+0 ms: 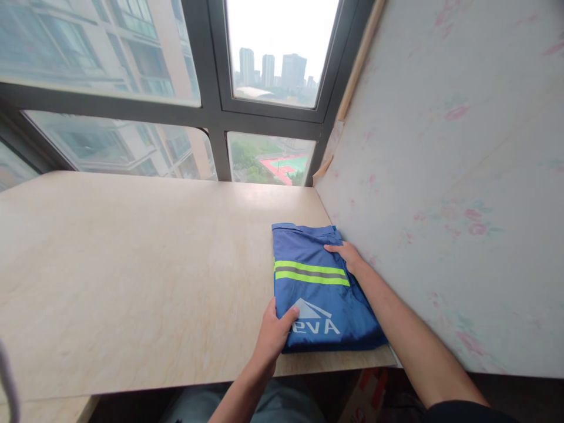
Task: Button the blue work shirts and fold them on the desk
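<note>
A folded blue work garment (pixel 308 299) lies flat on the stone-look window sill (pixel 132 264), close to the right wall. Across it runs a yellow-green and grey reflective band (pixel 312 273), and below that is a white printed logo with mirrored letters. My left hand (pixel 277 329) grips the near left edge, thumb on top and fingers out of sight beneath. At the far right edge, my right hand (pixel 348 255) holds the cloth with its thumb over the top; its other fingers are hidden.
Grey window frames (pixel 215 88) rise behind the sill, with buildings outside. A floral-papered wall (pixel 440 176) borders the right side, its paper peeling near the window corner. Below the sill's front edge a cardboard box (pixel 363 396) is partly visible.
</note>
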A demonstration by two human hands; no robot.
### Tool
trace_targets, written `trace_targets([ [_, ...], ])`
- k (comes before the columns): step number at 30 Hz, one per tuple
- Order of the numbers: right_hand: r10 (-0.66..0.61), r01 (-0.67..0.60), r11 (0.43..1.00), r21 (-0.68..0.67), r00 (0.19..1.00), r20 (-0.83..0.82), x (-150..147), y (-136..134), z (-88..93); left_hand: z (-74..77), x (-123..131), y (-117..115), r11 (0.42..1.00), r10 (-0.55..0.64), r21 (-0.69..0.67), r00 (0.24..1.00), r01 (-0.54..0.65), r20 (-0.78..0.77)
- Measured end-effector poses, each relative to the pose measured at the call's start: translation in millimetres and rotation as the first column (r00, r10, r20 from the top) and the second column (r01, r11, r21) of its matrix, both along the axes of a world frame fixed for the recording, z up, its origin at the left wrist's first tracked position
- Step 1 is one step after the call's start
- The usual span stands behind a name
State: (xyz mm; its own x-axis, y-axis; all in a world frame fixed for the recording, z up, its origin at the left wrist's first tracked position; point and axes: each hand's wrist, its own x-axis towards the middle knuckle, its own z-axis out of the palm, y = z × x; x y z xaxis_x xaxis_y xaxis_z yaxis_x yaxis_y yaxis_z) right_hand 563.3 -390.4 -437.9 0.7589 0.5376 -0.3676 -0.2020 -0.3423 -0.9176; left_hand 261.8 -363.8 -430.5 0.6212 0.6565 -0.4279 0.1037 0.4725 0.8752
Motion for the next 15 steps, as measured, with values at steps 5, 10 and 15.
trace_targets([
  [5,-0.053,0.068,0.995,-0.07,0.977,0.205,5,1,2.3,-0.8,-10,-2,0.95,0.079,0.309,0.99,-0.04,-0.116],
  [10,0.026,0.077,0.993,-0.092,0.611,0.791,-18,26,20.7,12.3,-11,5,0.421,0.068,0.898,0.982,0.13,-0.174],
  [15,0.417,-0.23,0.896,-0.381,0.137,0.898,-62,71,21.9,20.0,9,22,-0.018,-0.264,0.909,0.875,0.416,-0.406],
])
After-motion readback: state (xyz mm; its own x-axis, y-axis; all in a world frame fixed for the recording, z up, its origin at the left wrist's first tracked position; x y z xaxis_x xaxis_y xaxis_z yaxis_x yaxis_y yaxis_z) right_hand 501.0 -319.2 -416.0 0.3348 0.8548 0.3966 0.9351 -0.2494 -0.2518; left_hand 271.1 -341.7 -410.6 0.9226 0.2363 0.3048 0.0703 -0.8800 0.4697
